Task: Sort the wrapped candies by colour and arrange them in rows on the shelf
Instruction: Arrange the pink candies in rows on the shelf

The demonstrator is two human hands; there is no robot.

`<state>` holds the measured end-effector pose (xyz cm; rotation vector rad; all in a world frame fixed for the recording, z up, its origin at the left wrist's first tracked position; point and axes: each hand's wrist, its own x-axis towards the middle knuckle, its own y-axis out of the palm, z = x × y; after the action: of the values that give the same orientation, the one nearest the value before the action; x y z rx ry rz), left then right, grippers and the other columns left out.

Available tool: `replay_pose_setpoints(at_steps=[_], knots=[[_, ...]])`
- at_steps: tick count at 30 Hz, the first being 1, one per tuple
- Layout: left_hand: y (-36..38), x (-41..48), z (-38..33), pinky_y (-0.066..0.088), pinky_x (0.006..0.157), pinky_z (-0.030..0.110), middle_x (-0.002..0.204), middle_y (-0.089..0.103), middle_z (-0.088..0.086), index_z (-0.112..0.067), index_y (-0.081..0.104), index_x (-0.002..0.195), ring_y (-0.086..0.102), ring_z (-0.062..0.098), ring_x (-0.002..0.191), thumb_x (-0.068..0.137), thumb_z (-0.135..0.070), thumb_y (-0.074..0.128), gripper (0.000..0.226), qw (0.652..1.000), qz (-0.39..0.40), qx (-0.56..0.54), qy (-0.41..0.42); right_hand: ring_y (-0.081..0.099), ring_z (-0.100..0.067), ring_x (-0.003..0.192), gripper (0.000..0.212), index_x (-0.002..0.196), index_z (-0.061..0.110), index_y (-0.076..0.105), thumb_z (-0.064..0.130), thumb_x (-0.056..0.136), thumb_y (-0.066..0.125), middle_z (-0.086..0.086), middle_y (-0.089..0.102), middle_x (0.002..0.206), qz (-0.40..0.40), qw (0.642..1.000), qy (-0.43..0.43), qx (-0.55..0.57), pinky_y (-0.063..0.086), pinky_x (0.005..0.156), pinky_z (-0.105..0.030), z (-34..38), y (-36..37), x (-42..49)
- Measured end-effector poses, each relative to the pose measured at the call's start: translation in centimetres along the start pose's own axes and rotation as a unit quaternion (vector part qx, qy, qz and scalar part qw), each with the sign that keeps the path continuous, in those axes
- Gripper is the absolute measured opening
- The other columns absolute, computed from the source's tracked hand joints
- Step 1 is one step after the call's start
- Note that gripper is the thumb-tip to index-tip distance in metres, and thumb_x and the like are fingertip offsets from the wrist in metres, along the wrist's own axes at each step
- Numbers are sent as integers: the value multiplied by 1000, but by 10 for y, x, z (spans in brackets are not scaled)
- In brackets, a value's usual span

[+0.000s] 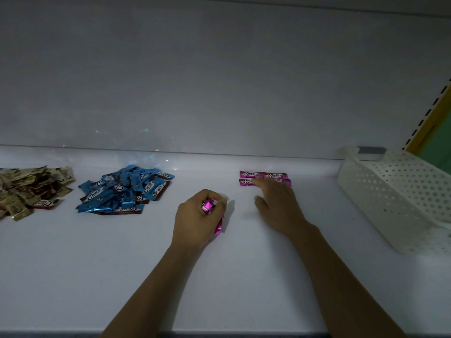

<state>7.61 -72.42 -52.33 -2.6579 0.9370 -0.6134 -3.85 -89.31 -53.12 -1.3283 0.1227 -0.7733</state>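
Pink candies (249,178) — glossy foil oblongs, two rows at one o'clock; right hand (278,207), fingers straight, touches them. Left hand (197,218) — its grip holds a crinkled pink bunch (208,206).

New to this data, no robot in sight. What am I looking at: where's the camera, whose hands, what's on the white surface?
There is no machine here. A person works with bare hands, and the single picture comes from a camera worn on their head, looking forward and down.

The white surface is a shelf. At far left lies a loose pile of gold candies, and next to it a pile of blue candies. To the right, a few laid-out pink candies sit flat in two short rows. A white perforated basket stands at the right edge.

The left hand grips a bunch of pink candies. The right hand holds nothing; its straight fingers rest on the laid-out ones.
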Motion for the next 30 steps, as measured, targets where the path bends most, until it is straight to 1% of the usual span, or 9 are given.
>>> replay_pose_setpoints(at_steps=[4, 8, 12, 15, 18, 21, 27, 29, 30], knots=[[0, 0, 0, 42, 68, 0, 85, 64, -20, -24, 66, 94, 59, -12, 80, 92, -22, 61, 6, 1000, 3, 8, 5, 31, -15, 137, 47, 142, 23, 40, 28, 95, 41, 3, 43, 145, 38, 998, -24, -34, 17, 110, -33, 2, 5, 2], [1, 0, 0, 41, 68, -2, 86, 64, -20, -24, 65, 93, 58, -14, 80, 92, -21, 61, 5, 1000, 6, 8, 2, 25, -13, 140, 47, 144, 26, 36, 31, 98, 41, 8, 36, 150, 52, 997, -17, -46, 13, 111, -32, 2, 6, 7], [0, -1, 0, 42, 68, -1, 84, 64, -19, -23, 66, 92, 58, -14, 79, 92, -20, 62, 5, 1000, 5, 8, 2, 22, -14, 142, 49, 146, 27, 33, 34, 98, 39, 7, 33, 152, 59, 997, -14, -37, 13, 114, -35, 0, 8, 8], [1, 0, 0, 41, 68, -1, 86, 66, -15, -21, 67, 94, 60, -9, 78, 92, -22, 62, 6, 1000, 5, 15, 1, 31, -16, 138, 48, 142, 23, 41, 35, 95, 42, 2, 42, 147, 18, 1000, 1, -12, 17, 114, -36, -2, 7, 7], [0, 0, 0, 41, 66, -1, 83, 65, -19, -26, 65, 89, 59, -12, 77, 91, -21, 62, 6, 1000, 3, -1, 5, 44, -24, 128, 45, 136, 20, 47, 33, 93, 43, -4, 52, 136, -48, 994, 95, -27, 24, 110, -39, -7, 1, 6], [0, -1, -1, 42, 66, 0, 82, 66, -19, -27, 65, 86, 60, -12, 77, 91, -20, 62, 9, 1000, 0, -12, 11, 47, -28, 122, 43, 135, 17, 45, 30, 94, 42, -9, 53, 132, -27, 983, 172, -61, 30, 103, -39, -15, -3, 6], [0, -1, -2, 41, 65, -1, 82, 65, -21, -29, 64, 84, 59, -14, 77, 91, -19, 62, 12, 1000, -1, -11, 11, 36, -28, 132, 44, 138, 14, 41, 25, 95, 42, -11, 47, 138, -28, 984, 175, -28, 26, 106, -38, -17, 0, 6], [-1, -2, -4, 42, 64, 0, 81, 65, -20, -32, 62, 83, 59, -14, 76, 92, -19, 62, 16, 1000, -3, -13, 11, 39, -29, 129, 41, 134, 13, 46, 23, 95, 45, -11, 51, 135, -72, 984, 159, -20, 28, 105, -39, -15, -4, 5], [-1, -1, -5, 43, 62, 2, 79, 65, -17, -32, 62, 82, 60, -11, 74, 92, -18, 61, 18, 1000, -10, -28, 5, 45, -29, 122, 37, 128, 14, 52, 25, 94, 47, -10, 57, 128, -107, 984, 141, -1, 33, 101, -39, -11, -6, 4]])
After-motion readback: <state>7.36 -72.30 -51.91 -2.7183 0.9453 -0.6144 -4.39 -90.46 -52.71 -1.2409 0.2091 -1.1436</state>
